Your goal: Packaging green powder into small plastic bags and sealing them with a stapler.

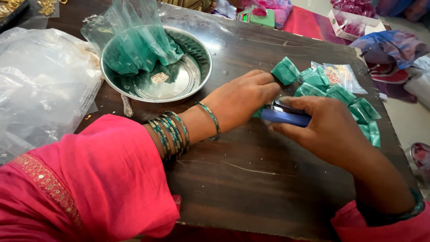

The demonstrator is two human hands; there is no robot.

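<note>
1. A blue stapler [286, 116] sits clamped in the right hand [329, 130], thumb on top and fingers curled beneath, its front end pointing toward the left hand.
2. The left hand [242, 101] lies palm down on the dark wooden surface [251, 179], fingers pressed together, pinning a small green packet [259, 112] whose edge just shows at the stapler's mouth.
3. Just beyond both sets of fingertips lies a pile of green packets [336, 92].
4. Behind the left hand, well apart, a steel bowl [179, 76] holds a plastic bag of green powder [134, 49].
5. Both forearms rest low, coming in from pink sleeves; bangles [172, 132] circle the left wrist.
</note>
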